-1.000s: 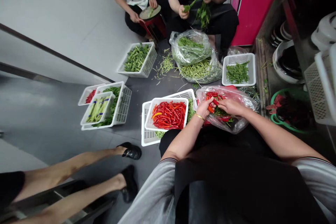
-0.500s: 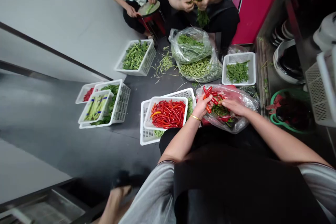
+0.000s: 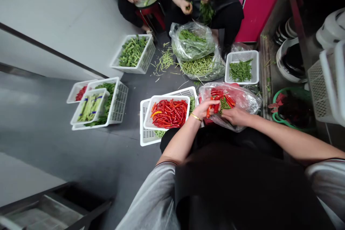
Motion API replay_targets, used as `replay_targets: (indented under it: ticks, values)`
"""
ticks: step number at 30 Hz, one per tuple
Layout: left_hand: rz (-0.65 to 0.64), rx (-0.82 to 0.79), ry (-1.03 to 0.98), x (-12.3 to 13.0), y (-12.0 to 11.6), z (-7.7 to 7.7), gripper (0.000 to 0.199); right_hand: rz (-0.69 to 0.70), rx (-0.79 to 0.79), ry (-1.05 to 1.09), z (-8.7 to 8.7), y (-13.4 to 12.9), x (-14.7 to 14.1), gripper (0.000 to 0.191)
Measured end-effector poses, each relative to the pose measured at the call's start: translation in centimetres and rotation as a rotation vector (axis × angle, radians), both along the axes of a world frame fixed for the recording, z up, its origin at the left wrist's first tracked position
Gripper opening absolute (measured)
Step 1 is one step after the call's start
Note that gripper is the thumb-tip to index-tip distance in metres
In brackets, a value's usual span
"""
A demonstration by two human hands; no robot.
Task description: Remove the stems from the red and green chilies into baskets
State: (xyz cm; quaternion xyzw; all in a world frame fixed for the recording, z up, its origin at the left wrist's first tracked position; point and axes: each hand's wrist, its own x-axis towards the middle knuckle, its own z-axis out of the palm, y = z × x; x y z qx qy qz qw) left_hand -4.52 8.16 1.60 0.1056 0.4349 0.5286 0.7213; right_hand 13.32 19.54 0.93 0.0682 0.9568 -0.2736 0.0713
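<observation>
My left hand (image 3: pixel 203 109), with a gold bangle at the wrist, is closed round several red chili peppers (image 3: pixel 215 107). To its right, my right hand (image 3: pixel 235 115) has its fingers drawn together over the near side of an open clear plastic bag (image 3: pixel 248 101); what its fingertips hold is too small to tell. Inside the bag lie more red peppers and green stems (image 3: pixel 224 104). Left of my hands, a white basket (image 3: pixel 147 119) full of red peppers (image 3: pixel 170 114) rests on a larger white basket (image 3: pixel 144 137) with green beans.
Two people sit opposite, handling greens behind large vegetable bags (image 3: pixel 198 66). White baskets of greens stand at the far left (image 3: pixel 144 65), left (image 3: pixel 118 102) and right (image 3: pixel 242 54). A green basin (image 3: pixel 277 116) and a metal rack edge (image 3: pixel 266 79) are at right.
My left hand has turned and lowered its peppers, and my right hand's fingers have drawn in. The view has shifted slightly. The opposite person's hands have moved apart. A foot at bottom left has gone.
</observation>
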Motion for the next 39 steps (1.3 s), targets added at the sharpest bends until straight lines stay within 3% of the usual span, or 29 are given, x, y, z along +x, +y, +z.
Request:
replay_targets:
  ticks: [3, 5, 8, 11, 15, 19, 22, 25, 29, 33, 36, 39]
  values:
    - [0.163, 0.037, 0.004, -0.7, -0.4, 0.0, 0.030, -0.105, 0.258, -0.128, -0.9, 1.4, 0.5, 0.039]
    - [0.223, 0.051, 0.010, -1.0, -0.4, -0.1, 0.028, -0.136, 0.387, -0.229, -2.0, 1.0, 0.4, 0.042]
    - [0.251, 0.022, -0.005, -0.8, -0.5, -0.3, 0.018, -0.039, 0.402, -0.431, -3.9, -0.8, 0.1, 0.026]
    - [0.247, -0.024, -0.029, -0.4, -0.7, -0.5, 0.011, -0.006, 0.393, -0.469, -4.9, -1.2, -0.2, 0.025]
    - [0.226, -0.008, 0.016, 0.5, -1.1, -1.0, 0.019, -0.091, 0.396, -0.354, -3.5, 1.6, -0.3, 0.032]
    - [0.246, -0.125, 0.130, 2.8, -0.8, -1.9, 0.026, -0.179, 0.322, -0.250, -1.1, 3.0, 0.2, 0.038]
    - [0.208, -0.215, 0.102, 4.8, -0.4, -2.6, 0.032, -0.289, 0.297, -0.145, -0.4, 0.9, 1.2, 0.040]
    - [0.257, -0.230, -0.004, 6.1, -0.1, -3.3, 0.034, -0.348, 0.279, -0.050, -0.4, -2.4, 2.3, 0.042]
    - [0.354, -0.149, 0.037, 5.8, -0.1, -3.7, 0.031, -0.133, 0.075, 0.016, -0.9, -4.2, 2.8, 0.035]
    - [0.418, -0.112, 0.166, 3.9, -0.1, -3.3, 0.027, 0.027, -0.100, -0.117, -1.5, 0.2, 1.5, 0.028]
    - [0.444, -0.124, 0.153, 2.5, 0.5, -2.7, 0.020, -0.173, 0.086, -0.278, -2.6, 4.2, -0.3, 0.038]
    - [0.378, -0.127, 0.132, 2.3, 1.7, -2.8, 0.017, -0.385, 0.338, -0.494, -3.9, 5.9, -1.7, 0.043]
